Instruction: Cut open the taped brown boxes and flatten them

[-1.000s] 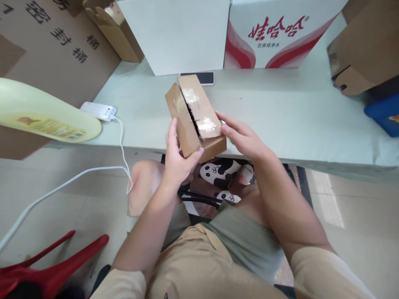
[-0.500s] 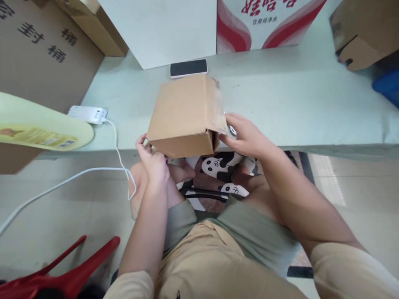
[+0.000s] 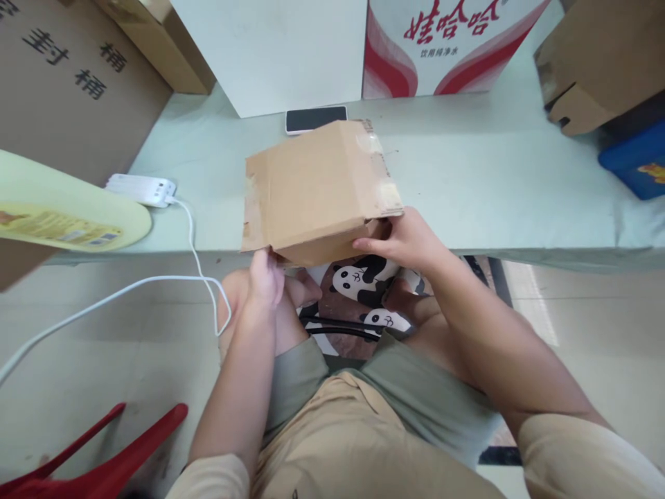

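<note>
A small brown cardboard box point(image 3: 309, 184) lies at the table's front edge, tilted, with its flaps spread out to the left and right. Torn tape marks show on both flaps. My left hand point(image 3: 266, 281) grips the near left corner, its fingertips partly hidden under the flap. At the near right corner my right hand point(image 3: 410, 239) holds the box, thumb along the front side and fingers behind the right flap. The inside of the box is hidden from here. Just behind it, a dark-screened phone point(image 3: 315, 119) lies flat, partly covered by the box.
A white carton point(image 3: 280, 55) and a red-and-white carton point(image 3: 447, 55) stand at the back. On the left are a pale yellow bottle point(image 3: 67, 208), a white power strip point(image 3: 143, 188) with a cable, and large cardboard point(image 3: 77, 118). A blue container point(image 3: 636, 156) sits right; a red stool point(image 3: 114, 457) stands below left.
The box's side flaps have swung outward on both sides. My left hand has moved slightly right and down under the left flap; my right hand has shifted a little lower.
</note>
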Tool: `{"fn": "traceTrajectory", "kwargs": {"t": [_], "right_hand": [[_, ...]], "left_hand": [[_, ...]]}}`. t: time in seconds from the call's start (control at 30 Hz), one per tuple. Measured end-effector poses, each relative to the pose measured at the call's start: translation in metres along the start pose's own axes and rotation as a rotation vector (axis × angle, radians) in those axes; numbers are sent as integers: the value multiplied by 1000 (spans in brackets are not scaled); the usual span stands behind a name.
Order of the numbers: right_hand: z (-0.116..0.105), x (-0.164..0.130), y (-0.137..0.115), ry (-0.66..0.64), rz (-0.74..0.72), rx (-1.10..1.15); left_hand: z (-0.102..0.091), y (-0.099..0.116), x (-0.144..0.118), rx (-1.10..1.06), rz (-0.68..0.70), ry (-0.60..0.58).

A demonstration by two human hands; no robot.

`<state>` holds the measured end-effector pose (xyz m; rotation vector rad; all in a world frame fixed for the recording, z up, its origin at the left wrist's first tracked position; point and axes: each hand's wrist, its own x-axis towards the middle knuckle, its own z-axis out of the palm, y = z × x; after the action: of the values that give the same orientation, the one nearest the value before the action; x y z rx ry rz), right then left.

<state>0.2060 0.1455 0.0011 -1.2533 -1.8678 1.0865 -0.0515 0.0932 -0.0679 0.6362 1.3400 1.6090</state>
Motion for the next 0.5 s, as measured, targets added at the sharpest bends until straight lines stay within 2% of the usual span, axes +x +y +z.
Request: {"fn": "traceTrajectory", "kwargs": {"t": [0.1, 0.17, 0.3, 0.5], "right_hand": [[-4, 0, -1, 193, 129, -80], [-9, -1, 0, 278, 172, -18], [-17, -1, 7, 291, 152, 320], [-9, 0, 13, 359, 198, 385]], "left_hand": [[4, 9, 0, -13, 30, -3], [6, 13, 1, 18, 108, 34], [2, 14, -1, 70, 275, 20], [-10, 23, -13, 111, 277, -39]]}}
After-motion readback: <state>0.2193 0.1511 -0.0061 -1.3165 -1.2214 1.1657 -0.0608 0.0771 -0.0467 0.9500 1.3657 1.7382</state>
